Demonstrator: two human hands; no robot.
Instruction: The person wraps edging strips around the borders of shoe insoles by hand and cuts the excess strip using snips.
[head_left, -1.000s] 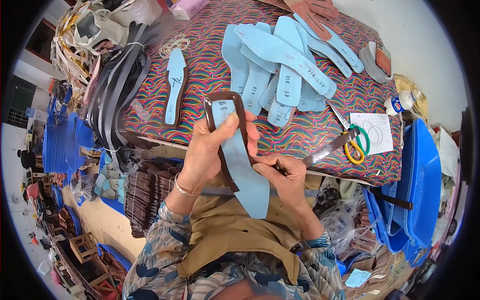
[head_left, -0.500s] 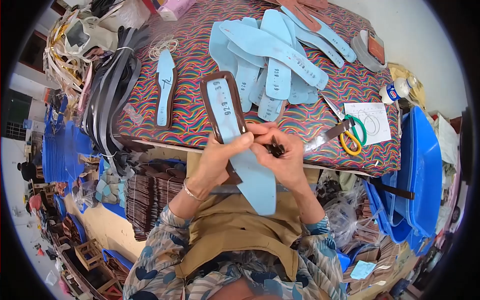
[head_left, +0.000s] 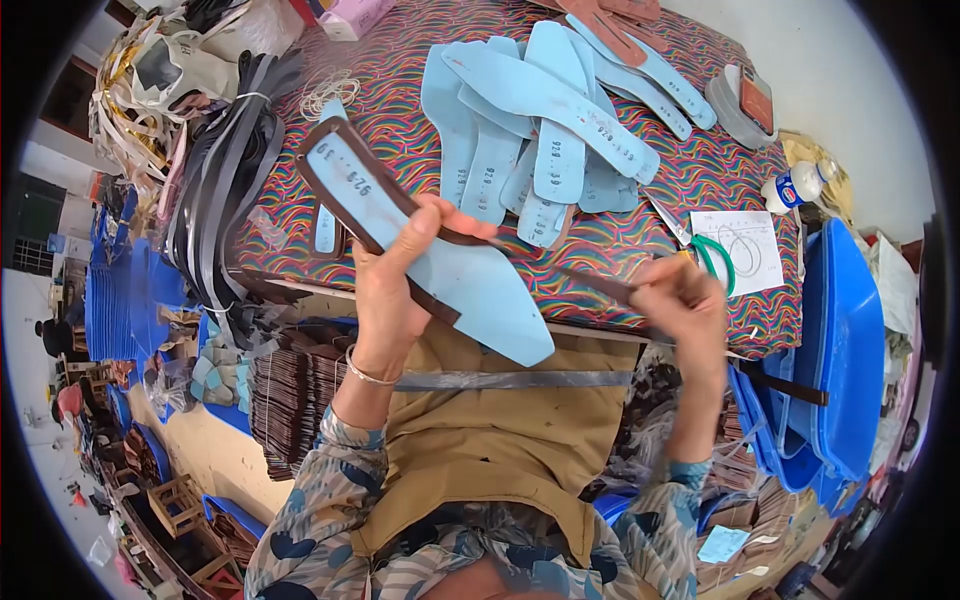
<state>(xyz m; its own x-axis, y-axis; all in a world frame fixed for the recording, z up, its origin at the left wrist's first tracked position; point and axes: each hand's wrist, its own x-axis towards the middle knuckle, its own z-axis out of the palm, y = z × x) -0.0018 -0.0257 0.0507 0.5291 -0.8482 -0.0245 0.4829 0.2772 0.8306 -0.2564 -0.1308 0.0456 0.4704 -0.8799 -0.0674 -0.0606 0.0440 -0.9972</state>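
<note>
My left hand (head_left: pixel 392 275) is closed on a light blue insole (head_left: pixel 470 285), thumb on top and fingers underneath. Brown strip edging (head_left: pixel 335 212) wraps the insole's number-stamped heel end and runs down both sides; the pointed front end is bare blue. One end of that edging sticks out past my fingertips. Over the table's front edge, my right hand (head_left: pixel 685 305) pinches a loose brown strip (head_left: pixel 598 286) that points toward the insole, apart from it. Motion smears this hand slightly. Behind it lie scissors (head_left: pixel 712 255) with green and yellow handles, partly hidden.
A heap of blue insoles (head_left: pixel 555 120) covers the table's middle back. Another edged insole (head_left: pixel 326 232) lies partly hidden at left, near a bundle of dark strips (head_left: pixel 215 190). On the right are a paper sheet (head_left: pixel 750 250), a white jar (head_left: pixel 797 187) and blue bins (head_left: pixel 845 340).
My left hand has moved left and tilted the insole's heel leftward. My right hand has drawn away to the right with the brown strip, leaving the insole's edge.
</note>
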